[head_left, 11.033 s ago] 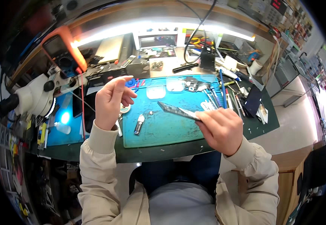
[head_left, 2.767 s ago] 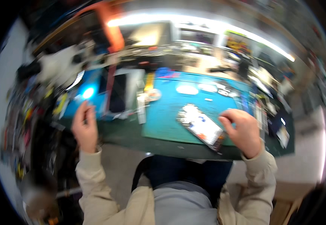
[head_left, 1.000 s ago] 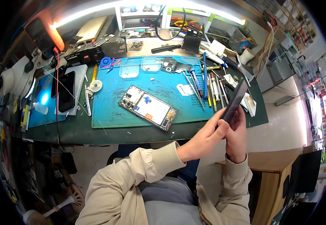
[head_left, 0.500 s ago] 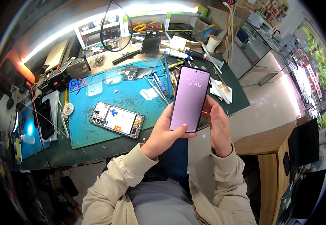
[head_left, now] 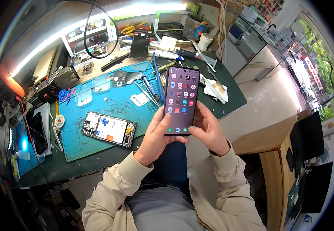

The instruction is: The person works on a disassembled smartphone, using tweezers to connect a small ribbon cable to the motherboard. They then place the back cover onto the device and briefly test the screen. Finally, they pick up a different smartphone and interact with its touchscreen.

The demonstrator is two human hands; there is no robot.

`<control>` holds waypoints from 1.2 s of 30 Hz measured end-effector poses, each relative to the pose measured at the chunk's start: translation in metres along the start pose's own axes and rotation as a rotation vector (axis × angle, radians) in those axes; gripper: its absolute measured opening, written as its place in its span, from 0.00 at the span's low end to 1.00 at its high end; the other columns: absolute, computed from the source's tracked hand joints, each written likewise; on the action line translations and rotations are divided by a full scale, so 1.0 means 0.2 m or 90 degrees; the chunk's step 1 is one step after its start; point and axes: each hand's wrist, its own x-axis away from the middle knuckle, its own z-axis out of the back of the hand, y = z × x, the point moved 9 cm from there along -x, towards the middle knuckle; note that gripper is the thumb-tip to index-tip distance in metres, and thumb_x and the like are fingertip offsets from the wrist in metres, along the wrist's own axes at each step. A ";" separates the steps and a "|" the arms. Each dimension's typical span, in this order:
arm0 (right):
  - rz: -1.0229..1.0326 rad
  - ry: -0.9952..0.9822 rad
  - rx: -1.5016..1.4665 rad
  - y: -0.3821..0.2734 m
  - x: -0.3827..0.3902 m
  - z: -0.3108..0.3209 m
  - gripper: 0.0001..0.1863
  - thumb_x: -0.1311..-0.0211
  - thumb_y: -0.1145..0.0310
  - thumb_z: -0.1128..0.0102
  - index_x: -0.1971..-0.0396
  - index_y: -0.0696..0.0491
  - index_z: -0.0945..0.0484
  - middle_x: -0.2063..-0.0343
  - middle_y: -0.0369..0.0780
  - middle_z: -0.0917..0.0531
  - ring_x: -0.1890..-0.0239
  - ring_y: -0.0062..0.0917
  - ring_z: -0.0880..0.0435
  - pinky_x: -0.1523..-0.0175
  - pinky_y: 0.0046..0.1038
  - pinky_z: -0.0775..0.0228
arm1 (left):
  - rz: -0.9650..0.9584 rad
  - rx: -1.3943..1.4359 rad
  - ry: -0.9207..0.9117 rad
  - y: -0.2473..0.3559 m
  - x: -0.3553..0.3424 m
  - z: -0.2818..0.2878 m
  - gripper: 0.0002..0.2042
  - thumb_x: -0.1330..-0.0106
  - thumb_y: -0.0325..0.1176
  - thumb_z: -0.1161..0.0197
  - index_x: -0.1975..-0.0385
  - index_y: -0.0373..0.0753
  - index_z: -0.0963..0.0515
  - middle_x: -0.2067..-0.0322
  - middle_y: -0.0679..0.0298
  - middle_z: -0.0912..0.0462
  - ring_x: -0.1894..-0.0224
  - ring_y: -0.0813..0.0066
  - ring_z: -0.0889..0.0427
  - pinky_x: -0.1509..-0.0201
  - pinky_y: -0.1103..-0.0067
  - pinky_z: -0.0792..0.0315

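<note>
Above the front edge of the bench I hold a smartphone (head_left: 180, 101) upright, its lit screen showing rows of app icons. My left hand (head_left: 152, 135) is closed around its lower left side, thumb at the screen's edge and fingers passing behind. Around the lower right corner, my right hand (head_left: 210, 133) is closed too, with its thumb by the bottom of the screen and other fingers partly hidden behind the phone. To the left, an opened phone (head_left: 109, 129) lies on the blue work mat (head_left: 74, 133), its inner parts and white battery label exposed.
Tweezers (head_left: 147, 94), a blue pry tool (head_left: 159, 79) and small clear trays (head_left: 84, 97) lie at the mat's far side. A tape roll (head_left: 59, 121) and a dark phone (head_left: 39, 134) are at the left. Behind stand a white cup (head_left: 204, 41) and cluttered shelves. A wooden cabinet (head_left: 269, 142) is at right.
The phone's screen has gone from a lock screen with a clock to app icons. My right hand has come in against the phone's lower right corner. The whole view has shifted slightly.
</note>
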 end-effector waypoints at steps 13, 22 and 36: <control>0.130 0.063 0.022 -0.08 -0.03 0.10 0.41 0.34 0.76 0.41 0.24 0.65 0.48 0.32 0.48 0.30 0.33 0.32 0.25 0.30 0.36 0.33 | 0.033 0.001 -0.017 -0.05 -0.01 0.00 0.31 0.18 0.54 0.55 0.26 0.39 0.45 0.37 0.55 0.26 0.42 0.63 0.18 0.47 0.61 0.14; 0.138 0.202 0.037 -0.24 -0.17 0.22 0.26 0.27 0.73 0.46 0.31 0.60 0.31 0.41 0.42 0.21 0.44 0.19 0.22 0.37 0.24 0.31 | 0.052 -0.112 -0.052 -0.08 0.02 -0.04 0.34 0.19 0.56 0.56 0.24 0.36 0.48 0.36 0.54 0.29 0.39 0.63 0.21 0.42 0.59 0.17; 0.203 0.325 0.126 -0.23 -0.22 0.21 0.27 0.29 0.65 0.33 0.36 0.60 0.28 0.51 0.40 0.19 0.52 0.19 0.19 0.48 0.21 0.25 | 0.031 -0.186 -0.079 -0.07 0.03 -0.07 0.39 0.21 0.60 0.56 0.22 0.36 0.53 0.30 0.52 0.36 0.33 0.57 0.26 0.37 0.56 0.20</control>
